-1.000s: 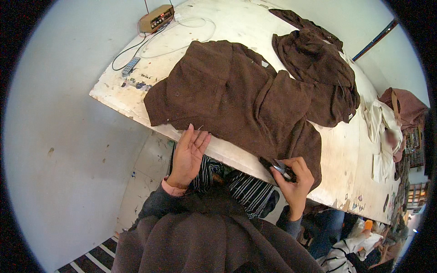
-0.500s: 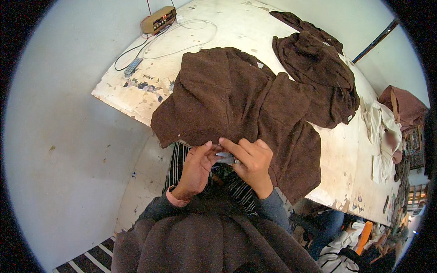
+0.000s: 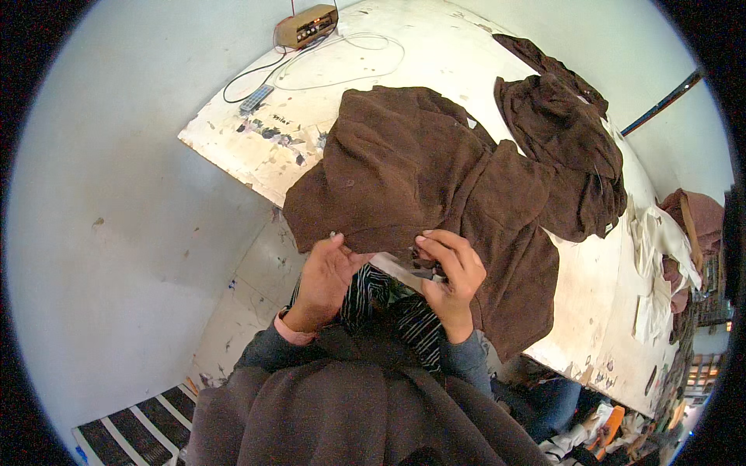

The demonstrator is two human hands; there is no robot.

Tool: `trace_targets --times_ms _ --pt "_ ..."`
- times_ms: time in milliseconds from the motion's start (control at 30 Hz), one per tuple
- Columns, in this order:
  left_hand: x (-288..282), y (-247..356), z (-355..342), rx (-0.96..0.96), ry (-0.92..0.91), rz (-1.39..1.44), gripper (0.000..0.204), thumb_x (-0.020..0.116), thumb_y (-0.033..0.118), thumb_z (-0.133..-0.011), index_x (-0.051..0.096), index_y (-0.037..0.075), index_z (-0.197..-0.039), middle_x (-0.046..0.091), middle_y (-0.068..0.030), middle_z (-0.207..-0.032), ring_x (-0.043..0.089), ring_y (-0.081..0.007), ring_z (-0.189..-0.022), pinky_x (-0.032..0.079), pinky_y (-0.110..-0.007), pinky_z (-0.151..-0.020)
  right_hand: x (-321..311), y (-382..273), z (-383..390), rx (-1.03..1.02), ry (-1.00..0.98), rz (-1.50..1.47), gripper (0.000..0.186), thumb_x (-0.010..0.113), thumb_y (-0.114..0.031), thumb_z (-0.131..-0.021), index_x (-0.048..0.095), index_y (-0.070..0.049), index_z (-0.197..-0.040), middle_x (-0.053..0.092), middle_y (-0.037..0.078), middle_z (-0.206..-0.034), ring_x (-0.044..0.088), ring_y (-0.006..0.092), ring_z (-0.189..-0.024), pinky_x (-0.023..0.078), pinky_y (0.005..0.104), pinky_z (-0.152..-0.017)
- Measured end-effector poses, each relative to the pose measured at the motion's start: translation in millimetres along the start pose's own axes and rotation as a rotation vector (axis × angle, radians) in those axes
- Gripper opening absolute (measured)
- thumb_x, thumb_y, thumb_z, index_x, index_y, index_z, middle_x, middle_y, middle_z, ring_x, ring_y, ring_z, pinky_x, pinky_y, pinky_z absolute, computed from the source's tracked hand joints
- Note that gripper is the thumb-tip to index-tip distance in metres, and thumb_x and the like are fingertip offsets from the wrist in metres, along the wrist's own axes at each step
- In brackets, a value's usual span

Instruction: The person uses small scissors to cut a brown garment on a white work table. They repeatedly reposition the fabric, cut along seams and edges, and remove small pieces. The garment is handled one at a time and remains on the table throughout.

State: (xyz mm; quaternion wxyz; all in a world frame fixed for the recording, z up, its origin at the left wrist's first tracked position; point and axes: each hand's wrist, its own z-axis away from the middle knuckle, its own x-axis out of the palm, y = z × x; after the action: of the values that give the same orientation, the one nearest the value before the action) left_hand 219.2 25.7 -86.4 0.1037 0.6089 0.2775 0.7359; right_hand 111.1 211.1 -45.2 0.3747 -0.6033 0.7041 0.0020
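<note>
1. We hold the near hem of the brown garment [image 3: 420, 171], which lies spread across the worktop [image 3: 256, 140] and hangs over its near edge.
2. Our left hand [image 3: 326, 279] pinches the hem between thumb and fingers; our right hand [image 3: 451, 276] curls closed on the hem beside it, with something small and dark we cannot make out.
3. We judge the hem is being worked; the next move calls for keeping it taut between both hands.
4. A second brown heap [image 3: 567, 140] lies toward the far right, touching the garment; a small box [image 3: 305, 25] with cables sits at the far edge, well apart.
</note>
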Motion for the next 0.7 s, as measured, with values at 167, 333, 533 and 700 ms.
trace_targets --times_ms 167,333,533,700 --pt "-23.7 11.7 3.1 0.149 0.03 -0.07 0.052 0.056 0.025 -0.097 0.049 0.0 -0.142 0.06 -0.0161 -0.138 0.057 -0.0318 -0.13 0.039 -0.05 -0.116 -5.3 3.7 -2.2 0.021 0.138 0.026 0.043 0.069 0.005 -0.064 0.073 -0.008 -0.105 0.073 0.009 -0.117 0.073 0.0227 -0.085 0.057 0.0319 -0.074" --pt "-28.6 11.2 2.7 0.549 0.181 -0.922 0.081 0.077 0.013 -0.084 0.032 0.002 -0.151 0.047 -0.0179 -0.146 0.05 -0.0312 -0.133 0.036 -0.046 -0.115 -8.9 15.8 9.4 0.153 0.117 -0.124 0.035 0.065 0.008 -0.069 0.067 -0.003 -0.102 0.074 0.015 -0.118 0.074 0.0234 -0.085 0.055 0.0308 -0.078" --pt "-42.7 30.0 -12.0 1.291 0.262 -1.558 0.099 0.091 0.019 -0.074 0.031 0.004 -0.151 0.042 -0.0201 -0.143 0.041 -0.0292 -0.136 0.039 -0.044 -0.111 -23.0 -11.1 -0.6 0.427 -0.052 -0.341 0.024 0.067 0.004 -0.083 0.066 -0.003 -0.105 0.073 0.01 -0.099 0.07 0.0158 -0.089 0.053 0.0291 -0.079" --pt "22.6 71.0 -3.9 0.972 0.007 -1.946 0.061 0.088 0.017 -0.074 0.065 0.004 -0.128 0.054 -0.0135 -0.139 0.044 -0.0313 -0.137 0.038 -0.044 -0.114 -39.4 -7.8 -3.1 0.669 -0.138 -0.652 0.012 0.068 -0.004 -0.092 0.064 -0.002 -0.103 0.064 0.0 -0.09 0.058 0.0078 -0.089 0.045 0.0246 -0.079"
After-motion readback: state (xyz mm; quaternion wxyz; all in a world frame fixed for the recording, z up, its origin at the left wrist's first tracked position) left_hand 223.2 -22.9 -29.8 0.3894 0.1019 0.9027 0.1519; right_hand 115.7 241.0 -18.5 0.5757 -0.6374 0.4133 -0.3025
